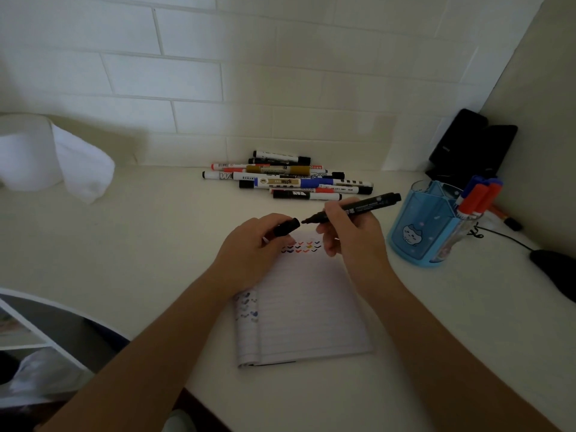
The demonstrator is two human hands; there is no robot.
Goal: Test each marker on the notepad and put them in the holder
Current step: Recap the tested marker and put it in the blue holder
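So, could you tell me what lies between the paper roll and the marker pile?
Nothing: in the head view, the desk between paper roll and marker pile is bare.

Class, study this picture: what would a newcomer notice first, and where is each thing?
At centre, the right hand holds an uncapped black marker and the left hand its cap, above the notepad with coloured ticks. Behind lies a pile of markers; to the right stands a blue holder with a few in it.

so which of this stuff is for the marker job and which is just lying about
Job: black marker in right hand, cap in left hand, notepad, marker pile, blue holder.
Lying about: tissue roll, mouse, black box.
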